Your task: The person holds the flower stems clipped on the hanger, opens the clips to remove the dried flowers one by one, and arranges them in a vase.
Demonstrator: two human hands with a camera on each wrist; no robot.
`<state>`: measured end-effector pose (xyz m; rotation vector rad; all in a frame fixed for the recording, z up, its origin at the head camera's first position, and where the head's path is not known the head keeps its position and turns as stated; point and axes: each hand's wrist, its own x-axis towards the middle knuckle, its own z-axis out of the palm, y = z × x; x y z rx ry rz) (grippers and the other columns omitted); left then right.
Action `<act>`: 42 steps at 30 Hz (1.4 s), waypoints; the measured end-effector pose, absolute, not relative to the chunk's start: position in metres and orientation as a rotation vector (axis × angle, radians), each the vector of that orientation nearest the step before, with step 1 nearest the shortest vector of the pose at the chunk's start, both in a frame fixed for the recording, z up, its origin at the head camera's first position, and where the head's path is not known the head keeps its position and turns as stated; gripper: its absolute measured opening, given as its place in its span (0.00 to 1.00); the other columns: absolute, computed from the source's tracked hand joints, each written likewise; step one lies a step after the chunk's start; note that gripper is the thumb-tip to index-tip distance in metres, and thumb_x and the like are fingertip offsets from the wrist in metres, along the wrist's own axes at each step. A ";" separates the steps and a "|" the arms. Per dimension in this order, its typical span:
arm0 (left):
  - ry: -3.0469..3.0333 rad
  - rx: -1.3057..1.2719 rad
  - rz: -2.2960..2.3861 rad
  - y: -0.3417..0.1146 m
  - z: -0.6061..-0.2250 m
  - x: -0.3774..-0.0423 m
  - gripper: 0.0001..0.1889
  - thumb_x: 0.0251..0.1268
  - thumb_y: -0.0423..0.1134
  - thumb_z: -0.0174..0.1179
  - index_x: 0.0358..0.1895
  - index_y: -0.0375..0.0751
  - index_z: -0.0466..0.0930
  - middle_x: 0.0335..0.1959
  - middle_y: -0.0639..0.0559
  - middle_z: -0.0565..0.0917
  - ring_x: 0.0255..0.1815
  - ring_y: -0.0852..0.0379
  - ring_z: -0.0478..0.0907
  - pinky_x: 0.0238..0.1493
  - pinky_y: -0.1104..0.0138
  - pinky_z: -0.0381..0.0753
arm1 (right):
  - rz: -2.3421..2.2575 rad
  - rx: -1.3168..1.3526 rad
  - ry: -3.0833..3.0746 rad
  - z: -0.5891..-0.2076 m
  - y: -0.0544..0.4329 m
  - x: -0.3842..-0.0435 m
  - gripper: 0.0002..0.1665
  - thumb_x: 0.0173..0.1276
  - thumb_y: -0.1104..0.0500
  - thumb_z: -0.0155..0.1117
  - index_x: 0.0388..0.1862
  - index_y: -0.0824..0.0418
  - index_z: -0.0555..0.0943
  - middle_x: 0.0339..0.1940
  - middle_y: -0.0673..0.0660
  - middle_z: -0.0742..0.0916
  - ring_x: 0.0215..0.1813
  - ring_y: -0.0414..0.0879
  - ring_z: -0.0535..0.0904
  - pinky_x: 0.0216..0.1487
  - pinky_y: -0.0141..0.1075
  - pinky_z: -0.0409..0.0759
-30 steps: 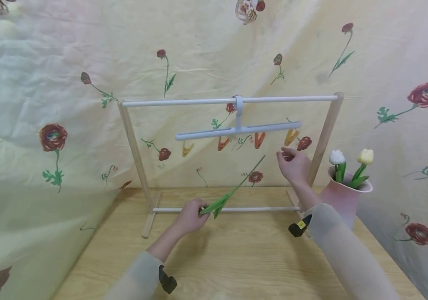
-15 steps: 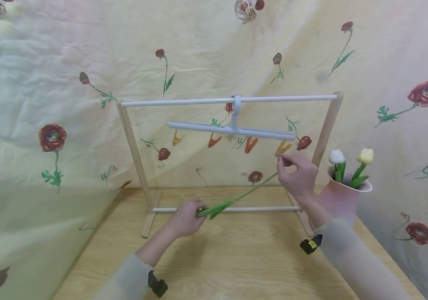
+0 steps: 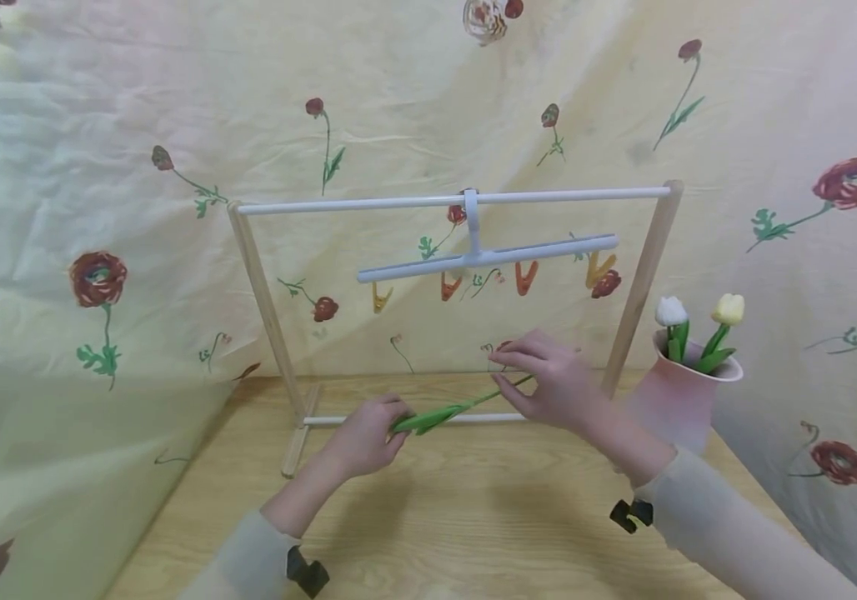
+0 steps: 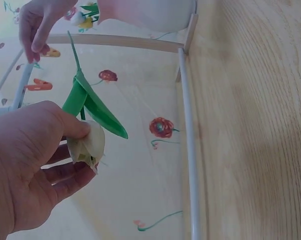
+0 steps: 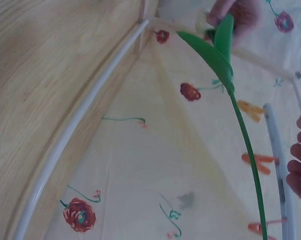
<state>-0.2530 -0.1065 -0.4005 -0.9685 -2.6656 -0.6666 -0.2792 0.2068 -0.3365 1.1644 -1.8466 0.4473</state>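
Note:
My left hand holds an artificial tulip with green leaves. In the left wrist view its thumb and fingers pinch the tulip's white bloom, and the stem points away to the upper right in the head view. My right hand is at the stem's far end, thumb and fingers parted, overlapping the tip. In the right wrist view its fingers show loosely bent at the right edge, apart from the stem. Above hangs a pale hanger with several clothespins, among them a yellow one and an orange one.
The hanger hooks over the white top rod of a wooden-sided rack on the wooden table. At right stands a pink-white vase with a white tulip and a yellow tulip. A flower-patterned cloth hangs behind.
My right hand has moved down and left from beside the right-end yellow clothespin to the stem. The stem slopes less steeply, and the hanger has swung back and forth. My left hand shifted slightly left.

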 end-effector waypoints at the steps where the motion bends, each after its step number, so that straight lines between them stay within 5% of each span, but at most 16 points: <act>1: -2.660 -0.977 -0.656 -0.107 -0.399 -0.252 0.08 0.70 0.29 0.68 0.49 0.35 0.88 0.44 0.49 0.86 0.42 0.55 0.86 0.45 0.62 0.90 | 0.418 1.181 -1.869 -0.337 0.205 -0.277 0.16 0.57 0.62 0.79 0.46 0.61 0.91 0.39 0.55 0.93 0.42 0.50 0.87 0.40 0.44 0.89; 7: -2.629 -1.027 -0.580 -0.107 -0.388 -0.246 0.08 0.69 0.30 0.70 0.48 0.36 0.88 0.43 0.49 0.86 0.41 0.55 0.85 0.43 0.65 0.89 | 0.296 1.225 -1.952 -0.339 0.201 -0.266 0.24 0.51 0.58 0.84 0.49 0.61 0.92 0.46 0.57 0.94 0.49 0.54 0.91 0.52 0.51 0.91; 13: -2.605 -1.022 -0.464 -0.109 -0.384 -0.241 0.07 0.68 0.31 0.71 0.46 0.38 0.88 0.42 0.51 0.85 0.38 0.59 0.83 0.40 0.68 0.88 | 0.256 1.241 -1.956 -0.344 0.199 -0.261 0.25 0.52 0.55 0.85 0.50 0.60 0.92 0.47 0.56 0.95 0.50 0.54 0.91 0.53 0.50 0.90; 31: -2.500 -1.007 -0.256 -0.112 -0.375 -0.225 0.08 0.63 0.31 0.74 0.43 0.41 0.87 0.43 0.53 0.84 0.43 0.58 0.82 0.42 0.68 0.88 | 0.211 1.292 -2.014 -0.370 0.186 -0.249 0.26 0.51 0.56 0.88 0.49 0.60 0.91 0.42 0.51 0.93 0.43 0.46 0.84 0.43 0.38 0.86; 42: -2.469 -1.004 -0.179 -0.110 -0.368 -0.217 0.09 0.61 0.31 0.75 0.42 0.41 0.87 0.43 0.53 0.83 0.44 0.57 0.81 0.42 0.66 0.89 | 0.222 1.312 -2.042 -0.378 0.178 -0.247 0.18 0.54 0.60 0.86 0.44 0.58 0.92 0.35 0.49 0.90 0.38 0.42 0.81 0.38 0.33 0.84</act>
